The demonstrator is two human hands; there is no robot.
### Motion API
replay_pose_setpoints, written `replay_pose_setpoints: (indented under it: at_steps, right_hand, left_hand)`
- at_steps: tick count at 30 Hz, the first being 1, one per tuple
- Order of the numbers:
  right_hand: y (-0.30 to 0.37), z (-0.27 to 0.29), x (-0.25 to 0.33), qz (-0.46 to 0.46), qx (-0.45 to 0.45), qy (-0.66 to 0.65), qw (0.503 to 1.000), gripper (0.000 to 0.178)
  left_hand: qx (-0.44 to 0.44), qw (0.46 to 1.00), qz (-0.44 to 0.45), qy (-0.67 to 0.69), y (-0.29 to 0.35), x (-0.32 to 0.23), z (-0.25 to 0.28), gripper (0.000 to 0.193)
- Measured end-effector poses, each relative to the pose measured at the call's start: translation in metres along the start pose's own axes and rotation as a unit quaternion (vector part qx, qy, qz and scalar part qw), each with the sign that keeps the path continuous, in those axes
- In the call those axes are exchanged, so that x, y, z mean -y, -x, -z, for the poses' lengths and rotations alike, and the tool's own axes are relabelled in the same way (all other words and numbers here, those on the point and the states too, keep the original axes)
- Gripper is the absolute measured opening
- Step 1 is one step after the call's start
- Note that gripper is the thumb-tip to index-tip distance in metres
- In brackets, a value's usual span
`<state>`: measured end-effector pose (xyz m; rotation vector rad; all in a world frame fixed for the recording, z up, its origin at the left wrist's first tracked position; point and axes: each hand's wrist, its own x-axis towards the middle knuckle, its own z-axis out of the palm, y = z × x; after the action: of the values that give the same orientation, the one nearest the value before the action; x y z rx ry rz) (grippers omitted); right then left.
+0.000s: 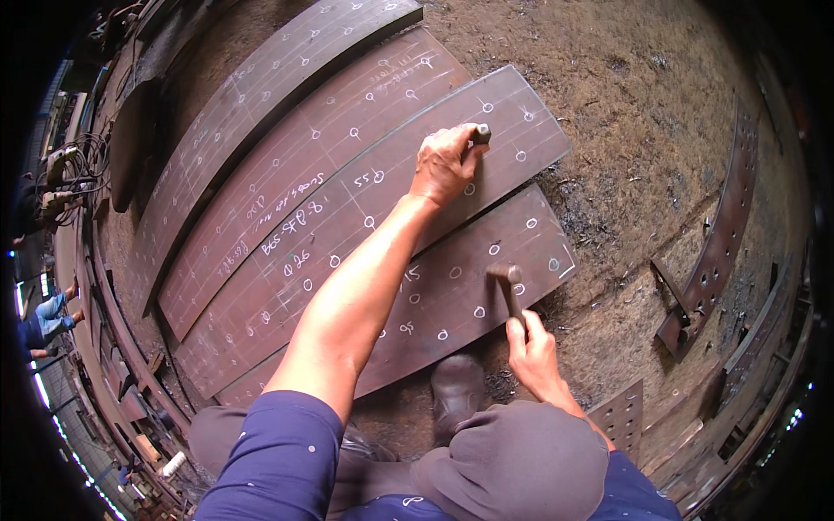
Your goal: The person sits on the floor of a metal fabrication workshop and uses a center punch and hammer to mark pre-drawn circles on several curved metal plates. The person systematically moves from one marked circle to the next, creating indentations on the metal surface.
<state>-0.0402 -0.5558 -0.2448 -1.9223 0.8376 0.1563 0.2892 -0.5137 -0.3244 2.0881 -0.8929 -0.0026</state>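
Observation:
My left hand (445,167) reaches out over a long curved steel plate (395,149) marked with chalk lines and small circles. Its fingers are closed round a short metal punch (482,134), whose blunt top sticks up; the tip is hidden. Lower right, my right hand (535,358) grips the handle of a hammer (511,291). The hammer head is above the nearest chalk-marked plate (452,300), well apart from the punch.
Two more marked plates lie beyond, a reddish one (334,117) and a thick dark one (252,74). A curved drilled strip (725,208) lies on the dirt floor (625,113) at right. My boot (458,386) is beside the nearest plate. Another person (52,321) is at far left.

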Motion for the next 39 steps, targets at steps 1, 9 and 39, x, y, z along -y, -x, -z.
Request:
replay_pose_setpoints:
  at_steps: [1, 9, 39]
  right_hand:
    - [-0.015, 0.001, 0.005, 0.039, -0.024, 0.0, 0.999, 0.036]
    - [-0.101, 0.059, 0.138, 0.374, -0.213, -0.176, 0.886, 0.045]
    - [0.014, 0.004, -0.037, 0.024, -0.005, 0.098, 0.995, 0.024]
  left_hand:
    - [-0.013, 1.0, -0.025, -0.007, 0.001, 0.003, -0.001, 0.035]
    - [-0.035, 0.994, -0.097, -0.032, -0.001, 0.014, -0.002, 0.034]
    - [0.122, 0.973, 0.155, 0.121, -0.042, -0.042, -0.024, 0.032]
